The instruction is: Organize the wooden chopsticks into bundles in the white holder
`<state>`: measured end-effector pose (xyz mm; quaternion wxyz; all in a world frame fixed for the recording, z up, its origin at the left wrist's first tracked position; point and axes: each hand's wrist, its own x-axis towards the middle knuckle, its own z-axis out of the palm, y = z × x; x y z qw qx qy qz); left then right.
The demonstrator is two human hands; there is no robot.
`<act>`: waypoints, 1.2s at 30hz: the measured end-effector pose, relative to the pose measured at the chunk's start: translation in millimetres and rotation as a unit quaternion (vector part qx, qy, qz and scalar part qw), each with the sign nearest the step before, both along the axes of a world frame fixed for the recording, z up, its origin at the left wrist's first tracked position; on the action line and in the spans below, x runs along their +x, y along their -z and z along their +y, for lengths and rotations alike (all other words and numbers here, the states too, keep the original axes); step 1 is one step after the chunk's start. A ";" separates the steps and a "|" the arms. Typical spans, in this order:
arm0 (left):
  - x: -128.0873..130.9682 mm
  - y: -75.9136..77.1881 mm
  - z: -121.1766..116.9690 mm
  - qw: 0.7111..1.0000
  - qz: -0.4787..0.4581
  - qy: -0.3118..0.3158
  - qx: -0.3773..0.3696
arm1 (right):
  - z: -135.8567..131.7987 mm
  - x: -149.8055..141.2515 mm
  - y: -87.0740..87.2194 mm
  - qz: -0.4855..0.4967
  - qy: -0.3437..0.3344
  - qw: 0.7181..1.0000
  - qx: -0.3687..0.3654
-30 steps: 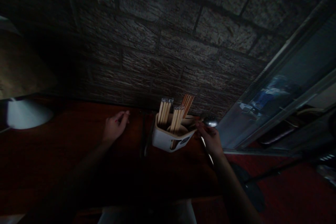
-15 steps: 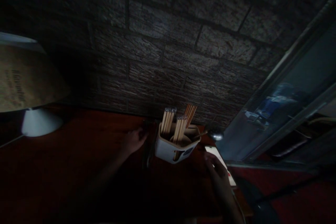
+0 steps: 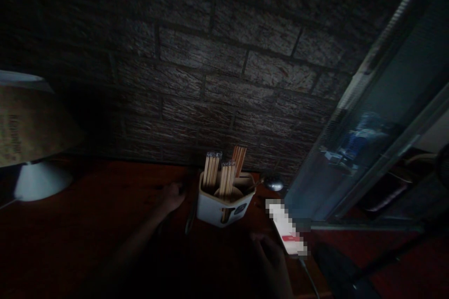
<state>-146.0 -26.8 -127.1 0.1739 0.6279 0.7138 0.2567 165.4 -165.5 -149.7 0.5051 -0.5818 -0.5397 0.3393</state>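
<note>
The scene is very dim. My left hand is over the table left of a white holder, its fingers curled in; whether anything is in them is lost in the dark. Bundles of wooden chopsticks stand upright in the holder, and a metal spoon leans out over its right rim. My right hand hovers or rests, I cannot tell which, in front and to the right of the holder. Its fingers are loosely bent and apart, with nothing seen in them. Just beyond it lies a lit phone, partly pixelated, with a cable.
A lamp with a printed tan shade stands at the left of the reddish wooden table. A dark brick wall rises behind. Some dark slender thing lies beside the holder. To the right is a glass panel.
My right hand has drawn off the phone, moving left and toward me. The left hand stays beside the holder, still curled. The view has shifted slightly.
</note>
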 end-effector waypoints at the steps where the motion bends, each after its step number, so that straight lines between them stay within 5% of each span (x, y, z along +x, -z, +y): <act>1: -3.8 0.1 0.1 1.000 -0.028 -0.001 0.004 | -0.3 0.5 0.9 0.001 -0.003 1.000 0.000; 7: -32.8 -12.2 -11.6 0.977 -0.191 -0.068 0.071 | -2.3 2.6 0.1 0.005 -0.007 1.000 -0.001; 12: -26.2 -59.6 -58.4 0.921 -0.309 -0.106 0.213 | -4.7 -3.8 -8.8 0.004 -0.036 0.999 -0.001; 16: 12.9 -86.7 -107.8 0.907 -0.356 0.000 0.223 | -12.6 -22.2 -40.3 0.000 -0.078 0.997 0.015; 23: 81.8 -72.5 -148.9 0.909 -0.240 0.308 0.148 | -27.8 -43.2 -97.5 0.076 -0.074 0.992 0.073; 36: 107.9 -81.7 -137.9 0.877 -0.180 0.426 0.129 | -30.4 -9.5 -116.0 0.098 -0.035 0.992 0.072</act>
